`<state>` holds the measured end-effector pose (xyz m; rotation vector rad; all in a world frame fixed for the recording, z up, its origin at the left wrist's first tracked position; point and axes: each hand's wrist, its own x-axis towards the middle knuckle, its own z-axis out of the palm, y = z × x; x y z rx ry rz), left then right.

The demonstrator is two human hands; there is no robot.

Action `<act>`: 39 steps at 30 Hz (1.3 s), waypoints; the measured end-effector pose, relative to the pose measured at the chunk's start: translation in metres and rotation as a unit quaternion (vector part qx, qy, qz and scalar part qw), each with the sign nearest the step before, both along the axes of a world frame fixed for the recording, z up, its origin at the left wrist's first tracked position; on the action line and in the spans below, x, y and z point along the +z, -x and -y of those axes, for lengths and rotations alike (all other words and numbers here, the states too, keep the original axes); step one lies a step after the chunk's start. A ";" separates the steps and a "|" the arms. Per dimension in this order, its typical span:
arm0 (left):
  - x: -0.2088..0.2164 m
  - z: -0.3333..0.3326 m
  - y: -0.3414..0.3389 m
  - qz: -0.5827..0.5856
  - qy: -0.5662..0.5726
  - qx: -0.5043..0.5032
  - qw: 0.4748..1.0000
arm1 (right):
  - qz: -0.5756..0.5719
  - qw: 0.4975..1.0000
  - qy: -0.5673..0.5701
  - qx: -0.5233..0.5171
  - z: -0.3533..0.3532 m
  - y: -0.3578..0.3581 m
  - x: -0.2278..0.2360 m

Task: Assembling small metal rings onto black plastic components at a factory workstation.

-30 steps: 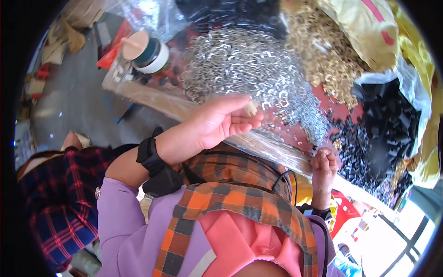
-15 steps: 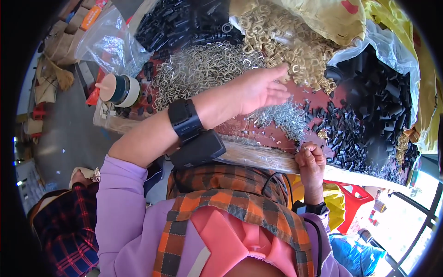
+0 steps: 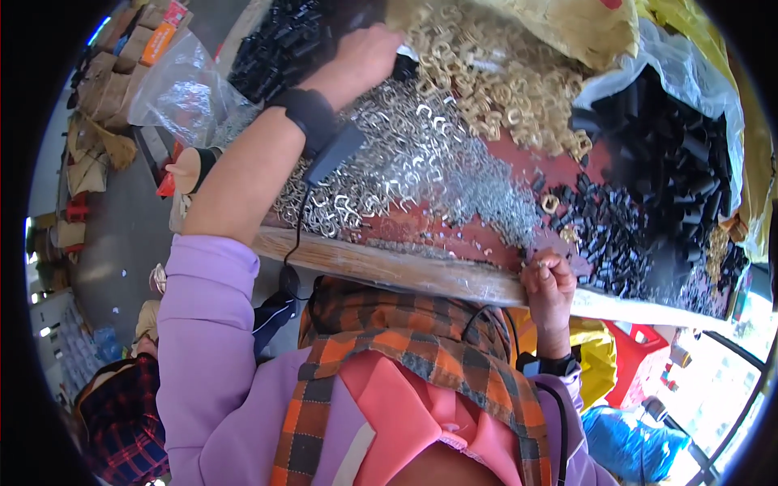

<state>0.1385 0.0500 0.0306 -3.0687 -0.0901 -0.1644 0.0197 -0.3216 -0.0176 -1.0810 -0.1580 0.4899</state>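
My left hand point(image 3: 369, 61) stretches to the far side of the table, over the border between long black plastic pieces point(image 3: 279, 53) and a heap of gold-coloured metal rings point(image 3: 494, 65). Its fingers point down and are blurred; whether they grip anything is hidden. Under and beside that forearm spread silver U-shaped metal pieces point(image 3: 405, 142). Close to the table's front edge my right hand point(image 3: 549, 282) is closed in a pinch, and what it holds is too small to name. Just beyond it lie tiny silvery metal parts point(image 3: 494, 198) and small black pieces point(image 3: 604, 223).
Large black tubular pieces point(image 3: 660, 138) sit by a clear plastic liner at the right. A wooden rail point(image 3: 389, 267) forms the table's front edge. Left are a lidded cup point(image 3: 188, 170) and a clear bag point(image 3: 182, 89). A person in plaid sits at lower left.
My left hand has moved away and to the left, from above the tiny silvery parts to the far heaps. My right hand stays pinched in nearly the same place.
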 end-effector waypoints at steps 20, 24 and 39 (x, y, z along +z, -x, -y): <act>0.060 -0.063 -0.026 -0.225 0.403 -0.071 0.884 | -0.012 0.995 0.102 -0.018 0.000 -0.001 0.009; 0.041 -0.116 -0.074 0.045 0.119 -0.026 0.992 | -0.063 0.992 0.108 -0.023 0.002 0.005 0.007; 0.042 -0.103 -0.111 -0.363 0.227 0.086 0.899 | -0.134 0.981 0.119 -0.068 0.006 -0.002 0.004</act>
